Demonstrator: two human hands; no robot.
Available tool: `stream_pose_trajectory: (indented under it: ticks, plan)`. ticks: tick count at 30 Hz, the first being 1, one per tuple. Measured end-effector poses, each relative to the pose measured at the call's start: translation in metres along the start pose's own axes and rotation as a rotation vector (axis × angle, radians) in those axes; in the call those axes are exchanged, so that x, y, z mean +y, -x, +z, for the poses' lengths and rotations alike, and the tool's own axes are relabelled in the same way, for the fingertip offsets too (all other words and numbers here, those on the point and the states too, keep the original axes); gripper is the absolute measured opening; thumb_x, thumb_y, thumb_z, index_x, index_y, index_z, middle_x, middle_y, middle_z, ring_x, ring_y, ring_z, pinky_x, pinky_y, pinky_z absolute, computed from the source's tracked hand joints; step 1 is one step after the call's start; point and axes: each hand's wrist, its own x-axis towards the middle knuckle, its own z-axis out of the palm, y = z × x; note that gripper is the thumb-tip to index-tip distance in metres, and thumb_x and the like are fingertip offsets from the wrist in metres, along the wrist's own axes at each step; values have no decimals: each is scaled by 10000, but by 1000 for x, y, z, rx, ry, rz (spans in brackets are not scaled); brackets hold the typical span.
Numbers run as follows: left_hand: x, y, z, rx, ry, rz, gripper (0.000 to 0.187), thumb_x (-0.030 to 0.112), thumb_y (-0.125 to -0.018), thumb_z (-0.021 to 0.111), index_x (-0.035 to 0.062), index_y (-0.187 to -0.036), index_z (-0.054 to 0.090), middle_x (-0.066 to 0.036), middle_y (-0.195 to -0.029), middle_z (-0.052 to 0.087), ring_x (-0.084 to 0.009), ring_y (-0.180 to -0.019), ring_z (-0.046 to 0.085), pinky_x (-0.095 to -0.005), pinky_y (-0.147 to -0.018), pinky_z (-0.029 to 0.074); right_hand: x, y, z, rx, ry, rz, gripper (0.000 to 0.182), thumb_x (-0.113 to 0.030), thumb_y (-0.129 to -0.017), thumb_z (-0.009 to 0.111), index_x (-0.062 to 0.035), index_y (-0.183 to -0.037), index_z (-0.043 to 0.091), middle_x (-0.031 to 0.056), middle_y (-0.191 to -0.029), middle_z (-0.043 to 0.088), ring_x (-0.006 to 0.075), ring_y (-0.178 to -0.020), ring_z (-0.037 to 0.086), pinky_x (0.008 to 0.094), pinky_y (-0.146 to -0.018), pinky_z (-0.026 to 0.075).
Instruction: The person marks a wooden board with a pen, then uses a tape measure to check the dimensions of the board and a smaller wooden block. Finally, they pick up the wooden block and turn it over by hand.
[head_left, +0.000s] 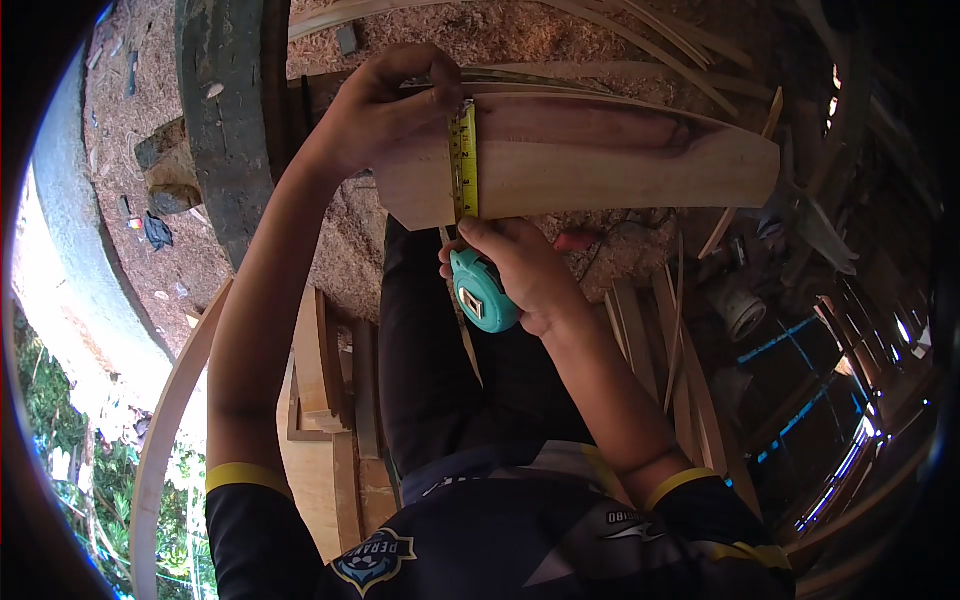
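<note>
A pale wooden board [600,160] with a reddish-brown streak lies crosswise above my lap. The yellow blade of a tape measure [467,160] runs across its width near the left end. My left hand [400,105] pinches the blade's far end at the board's upper edge. Below the lower edge, my right hand [515,262] is wrapped round the teal tape measure case [484,295], its thumb resting on the blade by the board's edge.
A thick dark timber [228,120] stands at upper left. Curved wood strips [165,430] and cut pieces [318,370] lie at lower left, with more planks [690,370] at right. Wood shavings [520,40] cover the ground. A saw-like blade [825,235] shows at right.
</note>
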Motion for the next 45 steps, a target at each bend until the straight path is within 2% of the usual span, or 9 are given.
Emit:
stream_pose_trajectory:
  ticks: [8, 10, 13, 16, 29, 35, 38, 40, 45]
  plan:
    - [-6, 3, 4, 81, 108, 1, 197, 200, -1063, 648, 4, -1085, 649, -64, -1179, 665, -169, -1157, 614, -348, -1064, 468, 4, 0, 4, 35, -38, 17, 269, -255, -1089, 616, 0, -1157, 666, 125, -988, 753, 200, -872, 746, 348, -753, 613]
    - [-4, 1, 7, 121, 132, 60, 190, 206, -984, 696, 22, -1034, 694, -50, -1068, 686, -171, -1051, 645, -347, -995, 514, 2, 1, 7, 67, -33, -12, 255, -244, -1090, 608, -1, -1148, 659, 124, -988, 751, 195, -862, 736, 347, -749, 605]
    - [3, 0, 3, 81, -101, 154, 182, 181, -939, 694, 19, -1021, 681, -59, -1069, 676, -196, -1079, 639, -370, -1011, 511, 1, 2, 10, 89, -25, -20, 244, -232, -1092, 599, 0, -1146, 653, 122, -993, 749, 191, -850, 731, 348, -740, 604]
    - [-2, 0, 5, 75, -88, 104, 187, 170, -902, 698, 17, -1005, 668, -73, -1059, 668, -216, -1099, 632, -381, -1029, 502, 0, 3, 11, 89, -60, 1, 236, -223, -1094, 592, 0, -1150, 647, 120, -997, 748, 188, -850, 726, 344, -739, 602]
    - [-2, -4, 1, 40, -52, 102, 217, 216, -917, 685, 15, -999, 675, -85, -1045, 655, -242, -1083, 635, -393, -1026, 495, 0, 10, 19, 141, -72, -28, 211, -181, -1083, 600, 23, -1137, 609, 136, -994, 747, 198, -884, 729, 341, -799, 589]
    - [3, -6, 3, 88, -31, 130, 167, 180, -910, 732, 23, -949, 690, -86, -962, 673, -238, -1005, 649, -387, -965, 514, 0, 8, 17, 141, -24, -10, 271, -249, -1100, 605, 14, -1167, 595, 131, -1004, 750, 186, -887, 728, 320, -788, 582]
    - [11, -9, 2, 28, 42, 27, 134, 139, -926, 752, 28, -908, 680, -78, -931, 672, -221, -947, 660, -376, -911, 532, -2, 7, 18, 132, -64, 6, 294, -308, -1105, 603, -17, -1148, 606, 104, -981, 739, 139, -816, 699, 303, -723, 573]
    - [13, -11, 0, 43, -79, 122, 138, 111, -945, 748, 30, -875, 662, -74, -911, 675, -199, -918, 662, -365, -865, 536, -6, 7, 22, 166, -51, 19, 297, -314, -1110, 595, -18, -1132, 606, 95, -955, 734, 131, -795, 693, 304, -711, 572]
    - [16, -13, -1, 21, 26, 78, 149, 90, -923, 757, 33, -847, 642, -73, -896, 668, -207, -887, 652, -361, -824, 528, -3, 7, 19, 137, -39, 21, 309, -295, -1118, 577, -11, -1233, 618, 109, -1009, 740, 170, -866, 712, 310, -772, 574]
